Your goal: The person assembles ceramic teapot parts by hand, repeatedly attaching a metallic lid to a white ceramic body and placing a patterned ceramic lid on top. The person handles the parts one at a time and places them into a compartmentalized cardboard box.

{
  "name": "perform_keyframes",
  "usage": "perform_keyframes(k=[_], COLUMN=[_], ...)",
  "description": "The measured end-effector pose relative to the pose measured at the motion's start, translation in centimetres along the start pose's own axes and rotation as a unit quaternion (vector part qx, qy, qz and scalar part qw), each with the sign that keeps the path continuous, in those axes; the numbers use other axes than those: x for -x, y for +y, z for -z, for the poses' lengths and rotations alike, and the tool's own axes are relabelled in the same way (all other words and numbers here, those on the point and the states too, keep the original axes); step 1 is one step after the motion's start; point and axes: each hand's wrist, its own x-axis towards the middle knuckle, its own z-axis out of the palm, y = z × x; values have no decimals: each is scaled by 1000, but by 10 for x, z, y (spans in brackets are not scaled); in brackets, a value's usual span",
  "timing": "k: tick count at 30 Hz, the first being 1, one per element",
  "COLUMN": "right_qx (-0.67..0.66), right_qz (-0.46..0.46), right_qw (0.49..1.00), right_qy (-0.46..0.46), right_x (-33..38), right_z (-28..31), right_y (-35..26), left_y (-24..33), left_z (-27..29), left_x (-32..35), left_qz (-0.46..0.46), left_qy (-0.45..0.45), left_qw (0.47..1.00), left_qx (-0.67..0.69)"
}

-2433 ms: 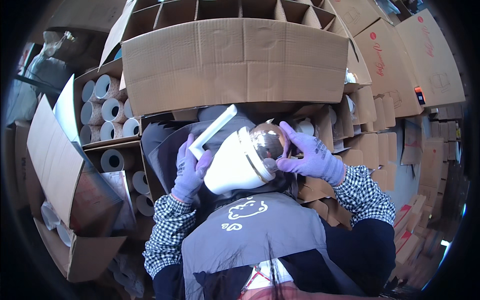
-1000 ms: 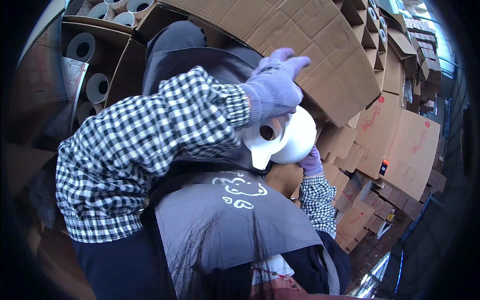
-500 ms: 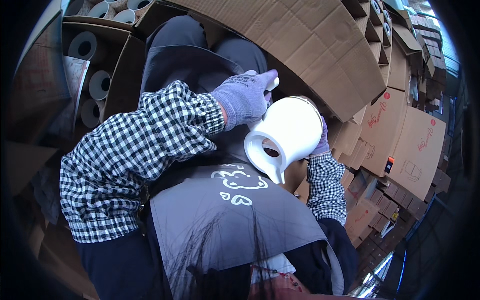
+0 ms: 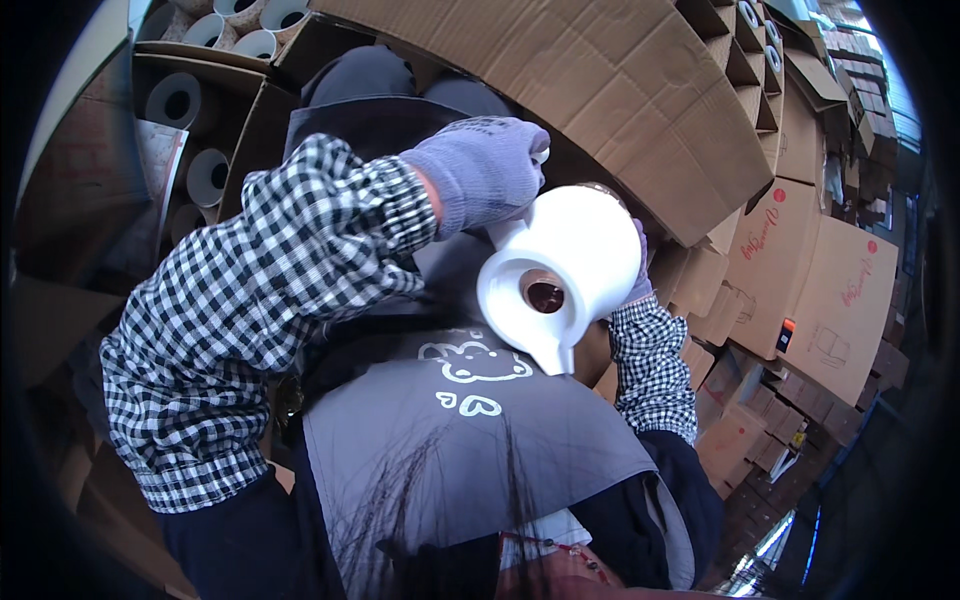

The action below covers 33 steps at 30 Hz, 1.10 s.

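Observation:
A white vacuum jug [image 4: 592, 240] lies tilted over my lap, its wide mouth and pointed spout facing towards me. Through the round opening a dark, shiny inside shows. My left hand [image 4: 480, 172], in a lilac knitted glove, is closed round the jug's handle, of which only a white end shows past the fingers. On the far right side of the jug, my right hand [image 4: 638, 268], gloved in the same lilac, supports the body near its base; most of its fingers are hidden behind the jug. Below the spout is my grey apron [image 4: 480, 440] with a white print.
An open carton [image 4: 250, 130] at the left holds several white cylindrical pieces [image 4: 175, 100]. A large cardboard flap [image 4: 620, 90] slants across the far side. Printed cartons [image 4: 835, 310] stand at the right, beside a divided box [image 4: 745, 60]. More boxes are stacked beyond.
The jug has turned slightly, so its mouth faces me more and the dark inside shows better. My left hand has shifted a little left and up, still on the handle.

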Motion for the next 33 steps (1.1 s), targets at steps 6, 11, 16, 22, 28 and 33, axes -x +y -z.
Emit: perform_keyframes(k=[6, 11, 16, 22, 28, 33], right_qx=[6, 32, 69, 20, 38, 95], right_qz=[60, 141, 248, 284, 336, 372], right_qw=[998, 989, 965, 958, 941, 923], right_qy=[-37, -11, 53, 28, 28, 27], right_x=[-19, -2, 10, 0, -12, -21], right_z=[27, 14, 41, 30, -1, -35], right_y=[8, 9, 11, 25, 13, 10], left_y=[-15, -61, -143, -143, -47, -27], left_z=[9, 45, 55, 55, 59, 25], left_x=[27, 84, 113, 97, 27, -55], left_qz=[14, 13, 23, -43, -155, 58], left_qy=[63, 108, 154, 148, 168, -129], left_qw=[994, 957, 937, 987, 857, 842], left_qx=[88, 269, 314, 40, -463, -520])
